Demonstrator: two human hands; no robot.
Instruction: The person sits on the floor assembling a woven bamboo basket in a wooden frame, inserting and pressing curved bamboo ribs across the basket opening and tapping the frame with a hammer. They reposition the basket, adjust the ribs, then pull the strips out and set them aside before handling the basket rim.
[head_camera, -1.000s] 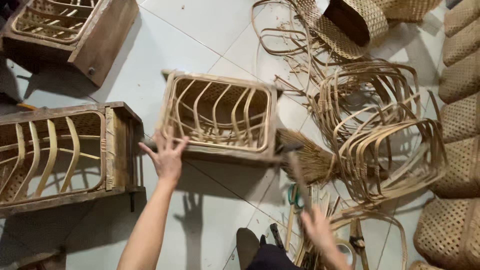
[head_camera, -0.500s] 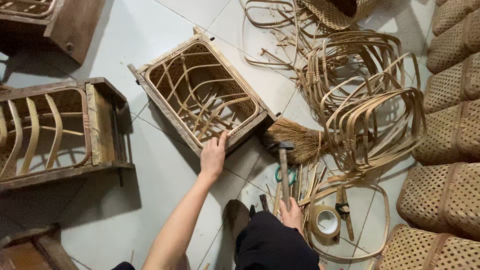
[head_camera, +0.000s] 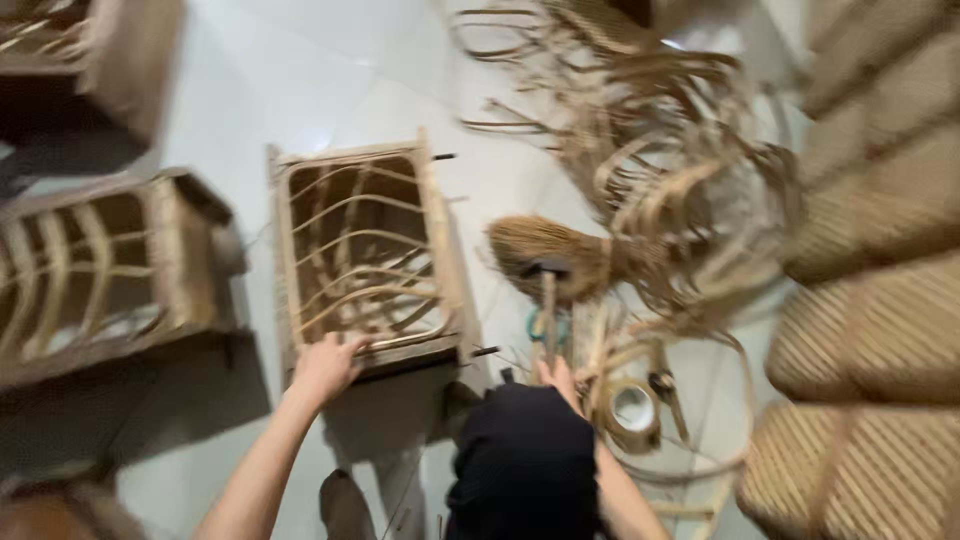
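Observation:
My left hand (head_camera: 325, 366) grips the near edge of a rectangular wooden frame (head_camera: 365, 255) with curved rattan ribs inside, lying on the pale tiled floor. My right hand (head_camera: 557, 375) holds the wooden handle of a hammer (head_camera: 547, 290), whose dark head points away from me toward a small straw brush (head_camera: 545, 255). My dark-clad knee (head_camera: 525, 465) is between my arms. The picture is blurred by motion.
Two similar ribbed frames lie to the left (head_camera: 105, 265) and at the far left corner (head_camera: 85, 60). A tangle of bent rattan hoops (head_camera: 680, 190) lies right of the brush. A roll of tape (head_camera: 632, 410) sits near my right hand. Woven cushions (head_camera: 870, 300) are stacked along the right.
The frame under my left hand has turned from a diagonal to nearly square with me and sits closer. My right hand stays on the hammer. The view has shifted and blurred.

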